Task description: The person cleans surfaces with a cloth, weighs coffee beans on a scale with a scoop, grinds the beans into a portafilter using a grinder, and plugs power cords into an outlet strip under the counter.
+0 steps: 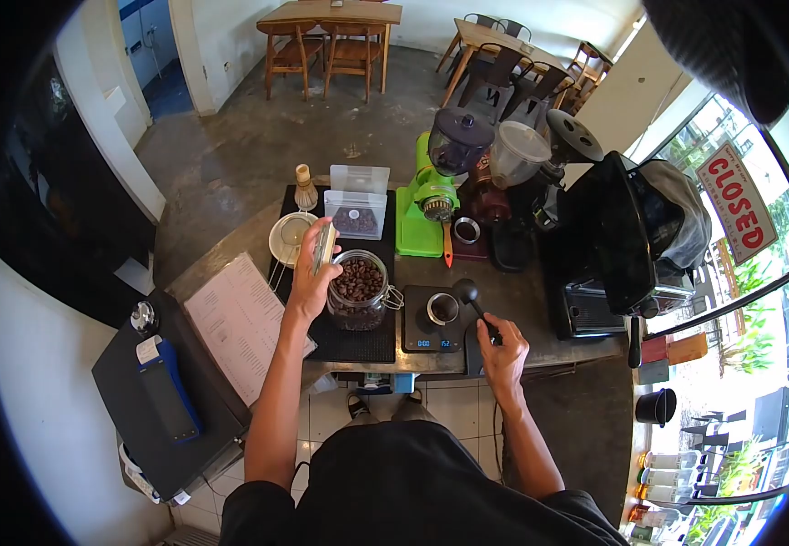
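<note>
My left hand [312, 273] grips the hinged lid [324, 246] of a glass jar [358, 291], holding it upright at the jar's left side. Dark coffee beans show through the jar's open mouth. My right hand [503, 350] is closed around the handle of a black scoop [466, 291], its bowl pointing away from me. Just left of the scoop, a small round cup [442, 308] rests on a black digital scale [420, 332] with a lit display.
Behind the jar stand a clear box [355, 214], a bamboo whisk [305, 191] and a strainer [292, 238]. A green grinder [422, 218] is beyond the scale, with an espresso machine [603, 273] to the right. Papers [240, 318] and a card terminal [167, 391] lie left.
</note>
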`<action>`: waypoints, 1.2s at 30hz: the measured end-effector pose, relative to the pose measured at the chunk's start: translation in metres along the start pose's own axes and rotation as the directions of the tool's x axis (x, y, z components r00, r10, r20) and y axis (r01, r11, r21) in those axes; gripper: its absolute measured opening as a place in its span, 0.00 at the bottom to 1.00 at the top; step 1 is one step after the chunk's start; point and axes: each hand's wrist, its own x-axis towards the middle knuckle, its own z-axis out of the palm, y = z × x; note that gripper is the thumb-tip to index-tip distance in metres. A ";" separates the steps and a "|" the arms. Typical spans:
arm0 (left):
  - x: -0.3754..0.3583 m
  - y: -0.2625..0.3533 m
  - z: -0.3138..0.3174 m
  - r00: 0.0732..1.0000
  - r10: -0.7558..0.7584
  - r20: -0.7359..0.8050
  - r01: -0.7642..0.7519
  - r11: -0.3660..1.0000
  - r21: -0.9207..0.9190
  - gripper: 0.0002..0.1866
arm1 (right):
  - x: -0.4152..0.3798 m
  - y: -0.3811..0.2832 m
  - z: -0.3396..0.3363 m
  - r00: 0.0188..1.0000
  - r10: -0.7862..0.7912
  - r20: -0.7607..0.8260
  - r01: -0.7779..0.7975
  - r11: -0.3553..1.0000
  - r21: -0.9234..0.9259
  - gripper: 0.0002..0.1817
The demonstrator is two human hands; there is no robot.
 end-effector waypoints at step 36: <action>0.008 0.043 0.006 0.918 -0.002 0.398 -0.281 0.704 0.652 0.48 | -0.046 0.016 0.177 0.902 -0.173 0.396 0.095 0.974 0.207 0.39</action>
